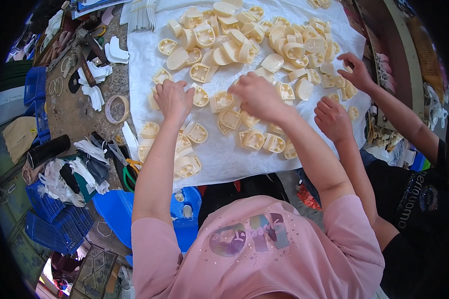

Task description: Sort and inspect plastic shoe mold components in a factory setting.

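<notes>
Cream plastic pieces [204, 35], rounded at one end and shaped like shoe heels, lie in a large heap and in looser groups. Some show a hollow, ribbed underside; others lie smooth side up. My left hand [173, 102] is low over the left edge of the group, its thumb apart from the bent fingers. Close to that thumb lies a hollow-side-up heel piece [200, 95], and another heel piece [153, 101] shows partly beside the fingers. Above the middle group hovers my right hand [259, 97], motion-blurred, its fingers curled downward; whether it holds anything is hidden.
A white sheet [224, 167] covers the table. At right, a co-worker's two hands [333, 118] reach over the pieces. Left of the sheet are a tape roll [116, 109], scissors [128, 172] and white scraps [116, 51]. Blue baskets [50, 224] stand at far left; a blue tub [187, 234] sits below.
</notes>
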### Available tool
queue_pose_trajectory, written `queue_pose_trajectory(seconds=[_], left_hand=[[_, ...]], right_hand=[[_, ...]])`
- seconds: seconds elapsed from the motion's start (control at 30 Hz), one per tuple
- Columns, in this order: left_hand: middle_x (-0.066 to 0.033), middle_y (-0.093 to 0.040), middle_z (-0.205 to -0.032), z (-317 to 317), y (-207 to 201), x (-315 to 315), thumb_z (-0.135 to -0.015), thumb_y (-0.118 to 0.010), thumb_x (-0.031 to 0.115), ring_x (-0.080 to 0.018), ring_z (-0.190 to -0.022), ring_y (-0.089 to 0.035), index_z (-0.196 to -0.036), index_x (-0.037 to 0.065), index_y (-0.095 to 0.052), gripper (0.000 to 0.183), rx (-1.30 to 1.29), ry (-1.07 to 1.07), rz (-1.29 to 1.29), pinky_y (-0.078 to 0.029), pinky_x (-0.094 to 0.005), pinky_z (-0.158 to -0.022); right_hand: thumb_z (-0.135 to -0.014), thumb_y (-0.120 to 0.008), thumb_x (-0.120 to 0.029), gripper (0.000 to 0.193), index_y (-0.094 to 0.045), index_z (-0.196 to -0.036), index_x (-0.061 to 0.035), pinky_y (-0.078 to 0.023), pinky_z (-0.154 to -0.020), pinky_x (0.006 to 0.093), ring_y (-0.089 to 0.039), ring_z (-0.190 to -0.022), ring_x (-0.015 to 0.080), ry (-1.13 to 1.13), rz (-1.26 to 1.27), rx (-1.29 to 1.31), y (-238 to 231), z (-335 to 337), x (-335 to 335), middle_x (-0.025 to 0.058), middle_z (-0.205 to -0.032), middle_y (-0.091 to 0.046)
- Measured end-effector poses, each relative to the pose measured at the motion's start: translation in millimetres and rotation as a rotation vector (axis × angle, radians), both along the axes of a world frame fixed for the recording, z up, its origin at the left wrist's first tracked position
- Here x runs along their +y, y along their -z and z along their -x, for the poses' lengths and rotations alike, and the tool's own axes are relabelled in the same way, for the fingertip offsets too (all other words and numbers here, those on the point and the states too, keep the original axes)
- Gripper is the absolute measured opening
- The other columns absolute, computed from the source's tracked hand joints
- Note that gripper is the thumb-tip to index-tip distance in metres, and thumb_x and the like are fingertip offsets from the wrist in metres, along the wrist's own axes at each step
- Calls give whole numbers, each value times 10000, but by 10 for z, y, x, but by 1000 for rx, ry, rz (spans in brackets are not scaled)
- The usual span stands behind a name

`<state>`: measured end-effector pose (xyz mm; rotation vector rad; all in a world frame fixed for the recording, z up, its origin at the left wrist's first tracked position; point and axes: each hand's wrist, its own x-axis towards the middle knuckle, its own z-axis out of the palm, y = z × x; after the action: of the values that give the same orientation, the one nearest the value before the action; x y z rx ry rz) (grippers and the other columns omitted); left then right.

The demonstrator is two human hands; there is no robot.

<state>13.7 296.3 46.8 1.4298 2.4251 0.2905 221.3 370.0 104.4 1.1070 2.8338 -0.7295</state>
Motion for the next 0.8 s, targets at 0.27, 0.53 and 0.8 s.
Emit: queue_pose_trajectory(seconds=[0.27,0.53,0.8], left_hand=[[-103,-569,-1044,22,-112,-67,-728,-720,243,-282,-1038,-456,-968,107,-693,277,-34,56,-2,-343,-411,-899],[-82,-559,-1014,373,-290,-115,-738,-708,193,-271,-1041,-446,-977,119,-690,251,42,-13,-112,-327,-427,-887],[-96,-553,-1028,767,-342,-328,-690,-737,236,-284,-1070,-433,-957,103,-701,301,168,94,31,-320,-423,-890]], right_hand=[[-744,-579,-112,69,-648,-747,-114,-366,-759,363,-477,-930,231,-237,-220,-29,304,132,-23,58,-853,-516],[-703,-573,-39,204,-673,-866,-112,-351,-794,381,-465,-968,239,-286,10,-48,100,79,-15,73,-907,-519],[-698,-589,-32,315,-675,-984,-132,-351,-801,395,-473,-965,246,-6,-191,93,139,506,280,78,-931,-529]])
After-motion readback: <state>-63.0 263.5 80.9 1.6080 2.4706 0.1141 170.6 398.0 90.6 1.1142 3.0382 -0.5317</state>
